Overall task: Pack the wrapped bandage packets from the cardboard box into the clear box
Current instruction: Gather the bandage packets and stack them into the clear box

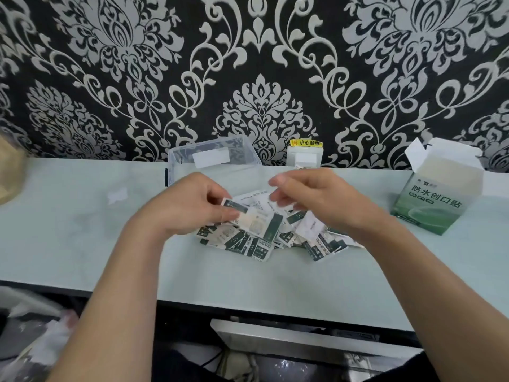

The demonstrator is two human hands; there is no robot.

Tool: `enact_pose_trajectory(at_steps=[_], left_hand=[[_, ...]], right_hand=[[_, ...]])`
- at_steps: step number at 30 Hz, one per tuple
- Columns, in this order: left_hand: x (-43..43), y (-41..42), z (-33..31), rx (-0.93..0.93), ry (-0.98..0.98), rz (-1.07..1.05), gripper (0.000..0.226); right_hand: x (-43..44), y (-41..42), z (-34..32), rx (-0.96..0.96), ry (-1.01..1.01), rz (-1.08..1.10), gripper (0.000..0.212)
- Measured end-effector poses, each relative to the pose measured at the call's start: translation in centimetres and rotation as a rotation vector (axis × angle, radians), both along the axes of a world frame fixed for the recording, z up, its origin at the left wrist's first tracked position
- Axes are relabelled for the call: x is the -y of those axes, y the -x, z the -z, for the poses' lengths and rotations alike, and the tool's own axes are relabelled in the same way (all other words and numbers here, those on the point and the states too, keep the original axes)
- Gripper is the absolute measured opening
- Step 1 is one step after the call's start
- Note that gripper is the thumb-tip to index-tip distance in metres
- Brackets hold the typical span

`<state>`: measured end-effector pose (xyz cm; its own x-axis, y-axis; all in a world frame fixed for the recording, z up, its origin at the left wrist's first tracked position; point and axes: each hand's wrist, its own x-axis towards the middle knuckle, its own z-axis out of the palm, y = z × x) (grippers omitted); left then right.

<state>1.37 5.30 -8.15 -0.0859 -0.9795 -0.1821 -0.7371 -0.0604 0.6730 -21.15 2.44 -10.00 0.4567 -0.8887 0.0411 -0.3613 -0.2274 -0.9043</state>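
Observation:
A loose pile of wrapped bandage packets [264,244], white with dark green print, lies on the pale table [82,230] in front of me. My left hand [190,205] pinches a small stack of packets [256,220] above the pile's left side. My right hand [316,199] hovers over the pile's right part with fingers loosely curled and blurred; whether it holds a packet I cannot tell. The clear box [212,158] stands behind the pile against the wall. The cardboard box [438,188], green and white, stands open at the right.
A white wall socket with a yellow warning label [305,154] sits behind the table beside the clear box. A small white scrap [118,194] lies on the table to the left. The table's dark front edge [248,307] runs below my forearms, with clutter beneath it.

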Motion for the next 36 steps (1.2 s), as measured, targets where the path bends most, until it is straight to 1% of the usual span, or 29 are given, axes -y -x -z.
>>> enact_pose_trajectory(at_steps=[1, 2, 3, 4, 5, 6, 7, 8, 9, 10, 11, 12, 13, 15, 18, 21, 22, 23, 25, 26, 27, 29, 30, 31, 32, 33, 35, 36], left_hand=[[0.1, 0.5, 0.1, 0.002, 0.042, 0.016, 0.008], [0.3, 1.3, 0.2, 0.012, 0.083, 0.036, 0.008], [0.5, 2.1, 0.5, 0.011, 0.13, 0.041, 0.008], [0.8, 2.8, 0.9, -0.008, 0.187, 0.019, 0.007], [1.2, 3.3, 1.2, -0.046, 0.245, -0.039, 0.006], [1.5, 3.8, 1.6, -0.086, 0.298, -0.114, 0.004], [1.8, 4.3, 1.9, -0.092, 0.338, -0.175, 0.003], [2.0, 4.8, 2.2, -0.036, 0.351, -0.203, 0.011], [2.2, 5.3, 2.7, 0.071, 0.325, -0.186, 0.024], [2.3, 5.8, 3.2, 0.192, 0.273, -0.145, 0.039], [2.5, 6.3, 3.8, 0.293, 0.218, -0.103, 0.053], [2.6, 6.5, 4.2, 0.351, 0.181, -0.08, 0.063], [2.9, 6.7, 4.6, 0.367, 0.166, -0.079, 0.069], [3.6, 6.7, 5.2, 0.345, 0.177, -0.104, 0.075], [3.9, 6.7, 5.2, 0.269, 0.177, -0.17, 0.067], [3.8, 6.2, 5.0, 0.165, 0.188, -0.24, 0.046], [3.7, 6.1, 5.0, 0.154, 0.194, -0.244, 0.041], [3.6, 6.0, 4.9, 0.165, 0.197, -0.233, 0.041], [3.3, 6.2, 4.9, 0.268, 0.174, -0.17, 0.058], [3.2, 6.5, 5.0, 0.334, 0.147, -0.135, 0.068], [3.2, 6.7, 5.0, 0.383, 0.122, -0.111, 0.073], [3.2, 7.2, 5.0, 0.373, 0.081, -0.112, 0.072], [3.2, 7.3, 4.8, 0.319, 0.065, -0.129, 0.067], [3.2, 7.3, 4.5, 0.254, 0.053, -0.145, 0.057], [3.1, 7.0, 4.1, 0.193, 0.051, -0.157, 0.043], [2.9, 6.6, 3.6, 0.139, 0.053, -0.163, 0.03], [2.2, 5.3, 2.3, 0.014, 0.072, -0.178, 0.013], [1.8, 4.6, 1.6, -0.063, 0.092, -0.191, 0.009]], right_hand=[[-0.3, -0.4, -0.2, -0.059, -0.05, -0.097, 0.031], [-0.6, -0.8, -0.1, -0.12, -0.062, -0.162, 0.027], [-0.6, -1.2, 0.2, -0.174, -0.042, -0.17, 0.018], [-0.5, -1.6, 0.4, -0.209, -0.022, -0.128, 0.013], [-0.4, -1.9, 0.6, -0.25, 0.006, -0.06, 0.014], [0.0, -1.9, 0.8, -0.337, 0.067, 0.025, 0.016], [0.6, -1.7, 1.0, -0.467, 0.168, 0.127, 0.015], [1.0, -1.4, 1.2, -0.557, 0.254, 0.23, 0.014], [1.5, -1.0, 1.4, -0.573, 0.288, 0.309, 0.012], [1.9, -0.5, 1.6, -0.553, 0.272, 0.347, 0.011], [2.2, -0.2, 1.9, -0.529, 0.229, 0.35, 0.01], [2.3, -0.2, 2.2, -0.511, 0.188, 0.331, 0.012], [2.5, -0.1, 2.5, -0.491, 0.144, 0.311, 0.017], [2.7, 0.0, 3.1, -0.443, 0.057, 0.285, 0.03], [3.0, 0.2, 3.7, -0.425, 0.026, 0.274, 0.035], [2.9, 0.1, 3.9, -0.434, 0.067, 0.258, 0.035], [2.8, 0.1, 3.9, -0.446, 0.08, 0.242, 0.031], [2.8, 0.0, 4.0, -0.459, 0.089, 0.229, 0.024], [2.8, 0.1, 4.0, -0.477, 0.098, 0.209, 0.013], [2.8, 0.1, 4.0, -0.492, 0.104, 0.197, 0.011], [2.7, 0.1, 4.0, -0.523, 0.119, 0.18, 0.009], [2.4, -0.1, 3.9, -0.621, 0.18, 0.129, 0.012], [2.3, -0.2, 4.0, -0.653, 0.222, 0.112, 0.013], [2.2, -0.3, 4.1, -0.66, 0.254, 0.106, 0.014], [2.2, -0.3, 4.1, -0.637, 0.268, 0.109, 0.016], [2.3, -0.3, 4.1, -0.572, 0.242, 0.13, 0.017], [2.4, -0.2, 3.4, -0.321, 0.095, 0.215, 0.017], [2.4, -0.1, 3.0, -0.166, -0.013, 0.268, 0.017]])
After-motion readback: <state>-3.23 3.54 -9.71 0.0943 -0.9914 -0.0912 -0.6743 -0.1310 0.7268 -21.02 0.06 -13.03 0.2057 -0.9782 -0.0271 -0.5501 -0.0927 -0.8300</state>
